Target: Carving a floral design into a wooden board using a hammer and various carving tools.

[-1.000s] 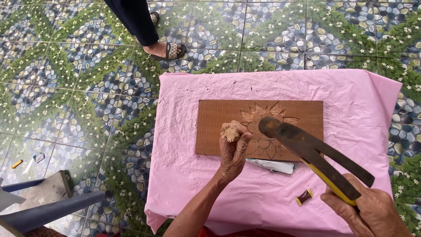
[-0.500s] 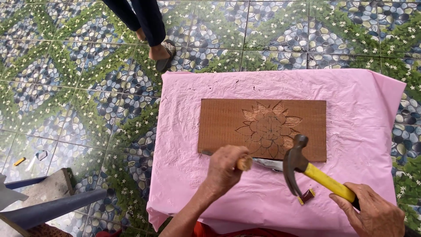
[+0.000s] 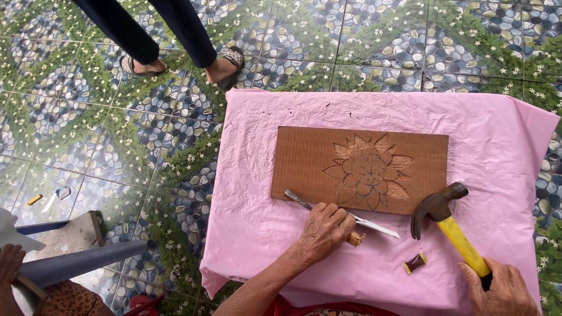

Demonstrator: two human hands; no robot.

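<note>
A brown wooden board (image 3: 304, 164) with a carved flower (image 3: 367, 171) lies on a table under a pink cloth (image 3: 252, 234). My left hand (image 3: 323, 229) rests on the cloth just below the board's front edge, closed around a chisel (image 3: 297, 199) with a wooden handle; its metal shaft points up-left along the board edge. A second silvery blade (image 3: 377, 226) lies on the cloth right of that hand. My right hand (image 3: 502, 288) grips the yellow handle of a claw hammer (image 3: 438, 208), whose dark head sits by the board's lower right corner.
A small brown and yellow piece (image 3: 414, 263) lies on the cloth between my hands. A person in dark trousers and sandals (image 3: 225, 61) stands on the patterned tile floor beyond the table. At lower left are another person's hand (image 3: 8, 263), a grey-blue bar (image 3: 76, 263) and a concrete block (image 3: 64, 235).
My left hand came off the carved flower down to the board's front edge with the chisel. The hammer dropped from over the board to its lower right. The standing person stepped left.
</note>
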